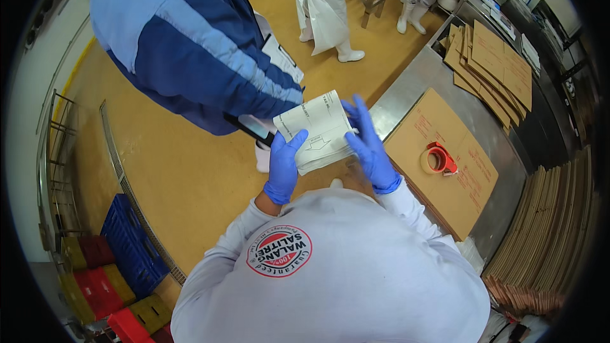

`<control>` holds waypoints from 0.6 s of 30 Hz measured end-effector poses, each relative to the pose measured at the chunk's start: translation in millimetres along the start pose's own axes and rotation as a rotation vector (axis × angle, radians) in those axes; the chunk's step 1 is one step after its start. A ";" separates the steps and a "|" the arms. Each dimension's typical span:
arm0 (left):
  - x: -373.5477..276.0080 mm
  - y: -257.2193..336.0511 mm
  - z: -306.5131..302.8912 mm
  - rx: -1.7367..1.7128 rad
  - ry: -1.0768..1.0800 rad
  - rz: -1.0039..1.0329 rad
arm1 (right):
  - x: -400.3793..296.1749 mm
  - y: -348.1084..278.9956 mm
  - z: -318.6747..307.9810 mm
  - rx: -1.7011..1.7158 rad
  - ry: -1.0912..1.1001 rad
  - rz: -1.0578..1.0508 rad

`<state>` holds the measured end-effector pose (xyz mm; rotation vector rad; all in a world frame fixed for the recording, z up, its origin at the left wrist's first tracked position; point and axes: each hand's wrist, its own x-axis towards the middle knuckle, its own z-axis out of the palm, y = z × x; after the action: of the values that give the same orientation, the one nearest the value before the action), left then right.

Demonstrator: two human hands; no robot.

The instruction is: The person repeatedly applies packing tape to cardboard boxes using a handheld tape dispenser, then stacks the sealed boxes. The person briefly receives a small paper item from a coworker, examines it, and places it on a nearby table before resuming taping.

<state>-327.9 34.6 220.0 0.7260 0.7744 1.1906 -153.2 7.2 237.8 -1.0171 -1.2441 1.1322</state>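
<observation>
A thick pad of printed white paper slips (317,128) is held up in front of my chest. My left hand (284,164), in a blue glove, grips its lower left side with the thumb laid over the top sheet. At the pad's right edge is my right hand (374,152), also gloved in blue. Its fingers are spread, and the thumb and a fingertip meet the paper's edge. The slips bear writing and a printed arrow.
A person in a blue jacket (190,47) stands close ahead with a phone (250,128) and clipboard (283,59). On the steel table (405,81) lie flat cartons (443,195) under a tape dispenser (437,158). Crates (133,245) are at left; cardboard stacks (538,233) stand right.
</observation>
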 end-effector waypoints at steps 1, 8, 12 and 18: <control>5.8 -1.0 2.8 -0.013 0.009 -0.006 | 6.1 1.6 -7.9 0.085 0.052 0.038; 42.4 -8.1 27.1 0.042 0.010 0.011 | 44.9 9.6 -39.2 0.111 0.041 0.121; 67.0 -22.1 26.3 0.116 -0.026 -0.001 | 57.6 14.4 -51.9 0.220 0.028 0.239; 113.5 -4.3 12.5 0.353 -0.138 0.003 | 80.9 24.4 -75.3 0.030 0.031 0.251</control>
<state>-293.9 143.0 207.7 1.0885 0.8780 1.0041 -81.1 93.0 222.1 -1.1879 -1.0920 1.3177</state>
